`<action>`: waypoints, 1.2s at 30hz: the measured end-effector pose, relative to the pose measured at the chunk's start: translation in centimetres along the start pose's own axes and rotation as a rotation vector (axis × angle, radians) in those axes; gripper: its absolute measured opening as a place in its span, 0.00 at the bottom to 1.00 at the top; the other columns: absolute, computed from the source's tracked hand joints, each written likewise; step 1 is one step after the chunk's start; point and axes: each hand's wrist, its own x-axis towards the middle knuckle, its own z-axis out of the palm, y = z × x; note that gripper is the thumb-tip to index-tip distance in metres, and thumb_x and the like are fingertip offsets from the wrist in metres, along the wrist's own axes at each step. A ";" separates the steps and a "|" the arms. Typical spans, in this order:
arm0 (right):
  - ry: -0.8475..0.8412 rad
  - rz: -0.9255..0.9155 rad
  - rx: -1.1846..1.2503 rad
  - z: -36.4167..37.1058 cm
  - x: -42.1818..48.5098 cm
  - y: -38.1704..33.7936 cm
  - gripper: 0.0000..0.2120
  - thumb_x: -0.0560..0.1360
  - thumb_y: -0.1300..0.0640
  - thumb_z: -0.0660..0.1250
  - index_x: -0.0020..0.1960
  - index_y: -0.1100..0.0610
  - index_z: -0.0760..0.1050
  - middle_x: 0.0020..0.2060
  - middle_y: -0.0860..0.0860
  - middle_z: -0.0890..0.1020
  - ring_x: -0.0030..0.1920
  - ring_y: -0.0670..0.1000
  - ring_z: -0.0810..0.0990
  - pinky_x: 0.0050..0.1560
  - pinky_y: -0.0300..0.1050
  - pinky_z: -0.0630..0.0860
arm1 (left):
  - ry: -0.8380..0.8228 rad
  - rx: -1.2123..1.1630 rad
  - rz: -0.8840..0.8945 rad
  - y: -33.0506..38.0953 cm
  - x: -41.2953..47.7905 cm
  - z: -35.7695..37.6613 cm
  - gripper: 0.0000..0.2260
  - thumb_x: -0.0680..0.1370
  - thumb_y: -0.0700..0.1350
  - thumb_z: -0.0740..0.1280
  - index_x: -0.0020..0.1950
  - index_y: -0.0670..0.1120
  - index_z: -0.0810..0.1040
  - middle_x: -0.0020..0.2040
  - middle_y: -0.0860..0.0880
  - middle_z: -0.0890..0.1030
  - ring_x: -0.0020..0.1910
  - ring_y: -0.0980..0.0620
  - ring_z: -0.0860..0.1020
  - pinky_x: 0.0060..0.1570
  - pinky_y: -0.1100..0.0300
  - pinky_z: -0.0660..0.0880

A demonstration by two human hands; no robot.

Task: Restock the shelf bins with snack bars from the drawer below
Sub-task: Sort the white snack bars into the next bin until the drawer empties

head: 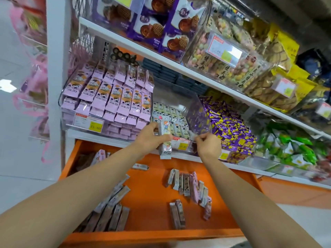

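- The white, cartoon-printed snack bar [165, 140] stands upright at the near front of the clear plastic bin [198, 111] on the lower shelf.
- The left hand [149, 138] grips it, fingers curled round the wrapper.
- Just right of it, the right hand [208, 144] pinches the bin's near rim with curled fingertips.
- Below and nearer, the open orange drawer [152, 176] holds scattered wrapped bars [188, 183].
- Stacked pink-wrapped bars [111, 99] lie to the left of the bin, purple-and-yellow sweets [231, 129] to the right.

Orange drawer [152, 203], pink bars [114, 97], white cartoon-print bar [165, 140], purple-and-yellow sweets [231, 127], green packets [295, 147], yellow price tags [95, 125].
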 end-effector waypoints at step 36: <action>-0.006 -0.032 0.246 -3.0 1.0 -1.5 0.12 0.74 0.50 0.72 0.51 0.56 0.76 0.43 0.50 0.79 0.45 0.52 0.78 0.42 0.45 0.71 | -0.057 0.598 0.193 -0.9 -0.2 -0.7 0.19 0.82 0.50 0.61 0.72 0.46 0.69 0.71 0.47 0.69 0.62 0.49 0.74 0.60 0.59 0.70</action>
